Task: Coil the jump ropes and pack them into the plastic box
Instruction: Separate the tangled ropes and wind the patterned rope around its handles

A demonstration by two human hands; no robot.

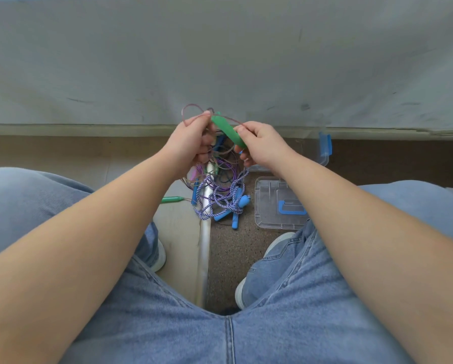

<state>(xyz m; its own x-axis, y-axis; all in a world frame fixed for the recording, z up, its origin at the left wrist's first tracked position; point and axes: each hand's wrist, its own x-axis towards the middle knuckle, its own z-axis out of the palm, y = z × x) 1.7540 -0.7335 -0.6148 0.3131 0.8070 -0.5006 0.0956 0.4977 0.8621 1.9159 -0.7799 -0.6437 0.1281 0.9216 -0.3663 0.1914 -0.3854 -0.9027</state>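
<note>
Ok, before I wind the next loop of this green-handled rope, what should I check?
1. Right hand grips the green handle: ok.
2. Left hand holds the thin cord: ok.
3. Cord clear of the tangled pile: cannot tell, the hands hide its run.
4. Second green handle free: cannot tell, it lies beside the pile.
5. Lid off the plastic box: ok.
6. Room in the box: cannot tell, mostly hidden.

One head-worn wide-angle camera looks steeply down, close over the lap (228, 332), toward the floor (228, 258), edges apparently distorted.
</note>
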